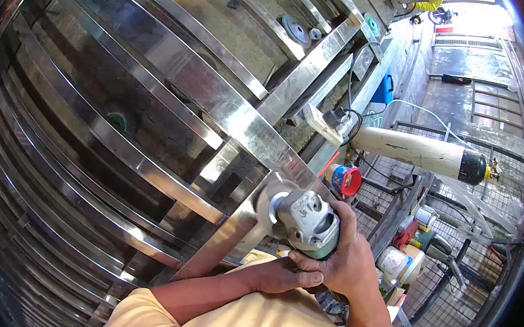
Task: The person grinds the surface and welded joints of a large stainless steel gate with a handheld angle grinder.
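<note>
An angle grinder (310, 222) with a silver gear head and green body is gripped in both hands in front of my chest. My right hand (353, 260) wraps round its side, thumb along the head. Close beneath, my left hand (281, 275) is closed at the grinder's lower body, its fingers partly hidden. The round disc (265, 207) looks blurred and lies against a shiny metal bar (219, 244) at the corner of a large frame. Long polished rectangular tubes (176, 70) run in parallel across the left of the view.
Right of the frame lies a white gas cylinder (414, 150) with a dark end. Near it are a red-rimmed bucket (350, 181), a power strip (322, 124) with cables and a blue case (384, 89). Loose discs (295, 29) sit between the tubes. Containers (394, 261) stand at lower right.
</note>
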A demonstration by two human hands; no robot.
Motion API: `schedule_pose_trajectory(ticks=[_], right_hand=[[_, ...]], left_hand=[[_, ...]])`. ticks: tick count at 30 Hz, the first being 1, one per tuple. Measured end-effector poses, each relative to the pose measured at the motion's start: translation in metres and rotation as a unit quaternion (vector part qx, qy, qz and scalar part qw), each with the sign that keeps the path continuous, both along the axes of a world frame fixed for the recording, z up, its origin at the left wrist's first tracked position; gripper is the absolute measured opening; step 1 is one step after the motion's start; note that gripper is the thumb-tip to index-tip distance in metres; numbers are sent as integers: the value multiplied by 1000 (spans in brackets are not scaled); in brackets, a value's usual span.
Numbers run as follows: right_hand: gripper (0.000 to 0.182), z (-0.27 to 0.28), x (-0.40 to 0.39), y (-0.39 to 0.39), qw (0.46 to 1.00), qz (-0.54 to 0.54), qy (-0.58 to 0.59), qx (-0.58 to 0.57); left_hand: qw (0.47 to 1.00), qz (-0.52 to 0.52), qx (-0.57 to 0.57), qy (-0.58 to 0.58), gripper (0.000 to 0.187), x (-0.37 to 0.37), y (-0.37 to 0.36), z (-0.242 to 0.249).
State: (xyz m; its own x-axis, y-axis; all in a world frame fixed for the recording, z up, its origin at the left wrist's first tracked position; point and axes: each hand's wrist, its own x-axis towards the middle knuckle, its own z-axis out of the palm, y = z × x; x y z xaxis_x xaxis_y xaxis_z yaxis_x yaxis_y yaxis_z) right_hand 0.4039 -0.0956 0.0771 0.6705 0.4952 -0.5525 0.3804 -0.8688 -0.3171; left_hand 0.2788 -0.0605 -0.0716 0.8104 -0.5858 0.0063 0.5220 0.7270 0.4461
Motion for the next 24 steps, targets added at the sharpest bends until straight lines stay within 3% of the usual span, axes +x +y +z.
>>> schedule_pose_trajectory(ticks=[4, 7, 10, 13, 20, 24], right_hand=[[96, -1, 4, 10, 1000, 11, -11, 18], [94, -3, 9, 19, 999, 22, 8, 30], [94, -4, 7, 13, 1000, 14, 3, 27], [93, 0, 2, 8, 1000, -9, -3, 20], [92, -6, 10, 20, 999, 7, 4, 33], [92, 3, 6, 19, 1000, -18, 11, 2]], left_hand=[[1000, -14, 0, 25, 55, -1, 0, -6], [995, 79, 27, 48, 52, -1, 11, 1], [998, 61, -11, 17, 51, -2, 18, 3], [1000, -20, 18, -5, 52, 1, -2, -7], [997, 72, 4, 24, 53, 3, 31, 7], [1000, 13, 6, 28, 52, 3, 27, 10]])
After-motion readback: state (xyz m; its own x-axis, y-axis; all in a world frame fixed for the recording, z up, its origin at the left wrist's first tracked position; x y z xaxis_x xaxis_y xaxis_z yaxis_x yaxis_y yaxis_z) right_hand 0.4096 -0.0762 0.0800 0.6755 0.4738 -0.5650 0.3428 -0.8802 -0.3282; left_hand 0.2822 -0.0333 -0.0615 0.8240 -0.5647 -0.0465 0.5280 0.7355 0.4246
